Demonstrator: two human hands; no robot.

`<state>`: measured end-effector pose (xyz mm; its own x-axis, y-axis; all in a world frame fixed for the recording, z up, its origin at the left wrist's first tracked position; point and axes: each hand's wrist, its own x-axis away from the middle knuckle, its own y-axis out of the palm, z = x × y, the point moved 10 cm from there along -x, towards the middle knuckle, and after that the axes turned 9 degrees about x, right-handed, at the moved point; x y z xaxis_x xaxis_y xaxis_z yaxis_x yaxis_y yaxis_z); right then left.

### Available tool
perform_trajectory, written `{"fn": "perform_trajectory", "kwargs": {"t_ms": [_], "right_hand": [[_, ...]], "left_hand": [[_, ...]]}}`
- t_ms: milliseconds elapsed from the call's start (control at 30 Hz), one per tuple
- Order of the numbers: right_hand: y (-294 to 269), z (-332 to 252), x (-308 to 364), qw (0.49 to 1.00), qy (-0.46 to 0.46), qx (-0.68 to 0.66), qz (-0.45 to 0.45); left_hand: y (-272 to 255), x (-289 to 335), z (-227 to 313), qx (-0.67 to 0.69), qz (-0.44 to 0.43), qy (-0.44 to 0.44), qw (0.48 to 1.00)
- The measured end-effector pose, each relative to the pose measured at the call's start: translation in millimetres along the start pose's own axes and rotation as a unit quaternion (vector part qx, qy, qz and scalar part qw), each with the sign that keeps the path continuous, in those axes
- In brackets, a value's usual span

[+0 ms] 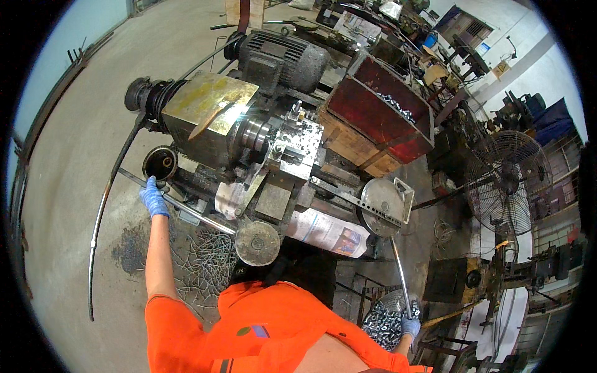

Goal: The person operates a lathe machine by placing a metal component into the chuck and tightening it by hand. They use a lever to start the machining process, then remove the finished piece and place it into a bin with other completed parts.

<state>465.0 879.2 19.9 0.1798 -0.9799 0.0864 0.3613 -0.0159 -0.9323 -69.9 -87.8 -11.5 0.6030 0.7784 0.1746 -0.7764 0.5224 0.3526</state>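
My left hand (154,199), in a blue glove, is closed around a long metal lever bar (202,216), its thumb pointing up by a round black cup-shaped part (160,163). This bar runs to a round metal disc (257,243) in front of my body. Far to the right, my gloved right hand (410,327) grips the lower end of a shiny metal rod (401,270). That rod slopes up to a larger round plate (380,206) on the machine. Between the two levers, the lathe-like machine's chuck (254,135) faces a metal tool block (297,148).
A basket of metal nuts (380,326) stands beside my right hand. Wiry metal shavings (208,267) cover the floor below the left lever. Beyond the machine are a red bin (373,105) with small parts and a motor (283,59). A caged fan (510,177) stands at right.
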Motion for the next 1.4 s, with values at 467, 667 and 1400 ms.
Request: {"fn": "perform_trajectory", "kwargs": {"t_ms": [467, 667, 1400], "right_hand": [[2.0, 5.7, 1.6, 0.998, -0.010, -0.018, 0.064], [-10.7, -5.1, 19.4, 0.999, -0.004, -0.036, 0.009], [-0.8, 3.2, 11.9, 0.999, -0.007, -0.012, 0.041]], "left_hand": [[1.9, 2.6, 1.7, 0.021, 0.008, -0.001, 1.000], [-1.5, -0.5, 0.9, 0.006, -0.002, 0.003, 1.000], [1.4, -1.1, -1.6, 0.021, -0.009, -0.001, 1.000]]}}
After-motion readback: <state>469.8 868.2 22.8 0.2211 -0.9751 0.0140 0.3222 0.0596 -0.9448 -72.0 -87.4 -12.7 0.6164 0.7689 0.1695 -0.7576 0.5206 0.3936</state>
